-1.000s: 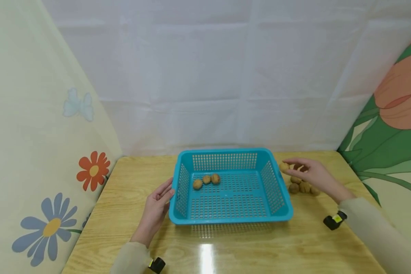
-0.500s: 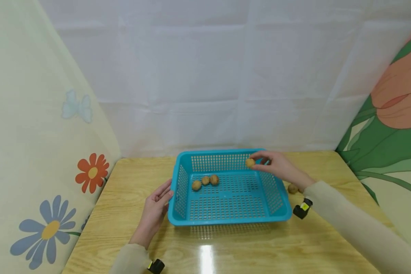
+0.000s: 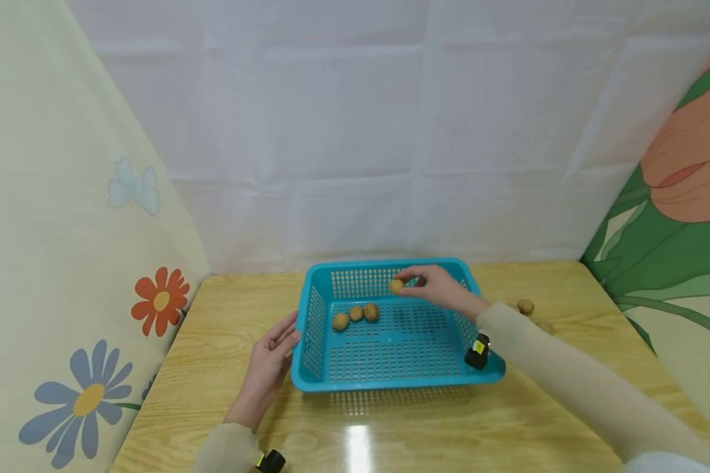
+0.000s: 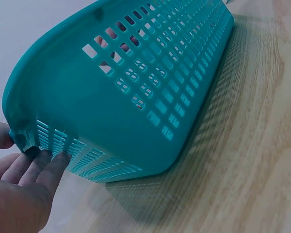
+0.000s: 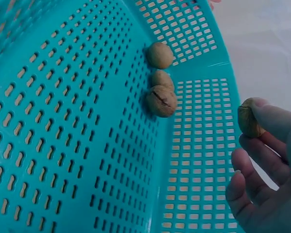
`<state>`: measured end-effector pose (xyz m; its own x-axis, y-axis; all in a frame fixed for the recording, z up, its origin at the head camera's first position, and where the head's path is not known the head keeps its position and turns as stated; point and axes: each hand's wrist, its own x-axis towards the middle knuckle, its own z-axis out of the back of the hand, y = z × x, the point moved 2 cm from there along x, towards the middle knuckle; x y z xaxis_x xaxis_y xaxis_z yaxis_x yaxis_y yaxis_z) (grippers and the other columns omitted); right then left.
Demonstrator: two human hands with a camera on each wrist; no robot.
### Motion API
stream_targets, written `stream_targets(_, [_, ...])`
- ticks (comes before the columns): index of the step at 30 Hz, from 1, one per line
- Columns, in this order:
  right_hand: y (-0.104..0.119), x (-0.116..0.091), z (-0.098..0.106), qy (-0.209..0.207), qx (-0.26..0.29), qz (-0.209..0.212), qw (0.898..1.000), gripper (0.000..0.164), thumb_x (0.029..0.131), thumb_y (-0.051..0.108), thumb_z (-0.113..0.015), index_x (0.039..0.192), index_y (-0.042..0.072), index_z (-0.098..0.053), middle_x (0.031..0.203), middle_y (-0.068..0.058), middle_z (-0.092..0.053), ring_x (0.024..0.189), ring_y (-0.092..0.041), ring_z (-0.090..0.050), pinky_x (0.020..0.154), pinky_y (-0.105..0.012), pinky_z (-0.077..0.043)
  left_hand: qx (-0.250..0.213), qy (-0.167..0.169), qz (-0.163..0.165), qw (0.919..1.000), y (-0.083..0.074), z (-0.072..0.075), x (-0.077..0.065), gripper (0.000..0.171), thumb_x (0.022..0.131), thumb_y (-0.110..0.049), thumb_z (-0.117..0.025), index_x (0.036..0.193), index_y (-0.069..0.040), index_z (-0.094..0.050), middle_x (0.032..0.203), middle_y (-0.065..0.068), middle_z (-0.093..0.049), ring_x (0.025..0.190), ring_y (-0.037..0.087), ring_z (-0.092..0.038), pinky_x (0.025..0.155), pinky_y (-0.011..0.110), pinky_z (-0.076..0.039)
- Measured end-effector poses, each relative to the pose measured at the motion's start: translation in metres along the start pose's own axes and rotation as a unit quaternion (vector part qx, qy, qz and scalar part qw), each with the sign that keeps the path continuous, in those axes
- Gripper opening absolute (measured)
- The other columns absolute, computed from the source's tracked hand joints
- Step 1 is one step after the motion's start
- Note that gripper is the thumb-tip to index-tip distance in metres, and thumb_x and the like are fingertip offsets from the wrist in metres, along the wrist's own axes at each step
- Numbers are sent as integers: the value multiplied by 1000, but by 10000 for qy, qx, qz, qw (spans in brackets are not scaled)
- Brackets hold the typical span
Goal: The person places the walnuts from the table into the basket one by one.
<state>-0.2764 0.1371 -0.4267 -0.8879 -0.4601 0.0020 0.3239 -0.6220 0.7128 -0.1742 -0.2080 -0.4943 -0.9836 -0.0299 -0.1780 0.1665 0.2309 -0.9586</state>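
Note:
A blue plastic basket with slotted walls stands on the table. My left hand grips its left rim; the left wrist view shows the thumb at the rim and the fingers against the outer wall. Above the basket's far half, my right hand pinches a walnut between thumb and fingers. That walnut shows a dark seam in the right wrist view. On the basket floor, three walnuts lie in a short row, the rightmost walnut being the largest in view.
More walnuts lie on the wooden table right of the basket, partly hidden by the right sleeve. A white cloth hangs behind the table, with printed floral panels on both sides.
My right hand has carried the pinched walnut leftward, from beside the walnuts on the table to above the basket. The left hand stays at the basket's left rim.

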Motion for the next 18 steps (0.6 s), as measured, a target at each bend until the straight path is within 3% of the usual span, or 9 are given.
stream_targets(9, [-19, 23, -30, 189, -342, -233, 9990, 39, 98, 27, -76, 132, 10, -71, 125, -7, -72, 113, -26, -65, 91, -44, -57, -14, -44, 12, 10000, -1, 1, -1, 55, 104, -15, -66, 155, -6, -48, 152, 12, -57, 116, 7, -68, 98, 29, -58])
stream_targets(18, [-31, 36, -49, 228, -543, -496, 9970, 37, 96, 27, -78, 128, 10, -72, 121, -6, -73, 116, -28, -65, 95, -46, -57, -63, -10, -136, 9999, 1, -1, -2, 54, 104, -11, -64, 155, -3, -47, 148, 11, -61, 117, 9, -69, 98, 31, -58])
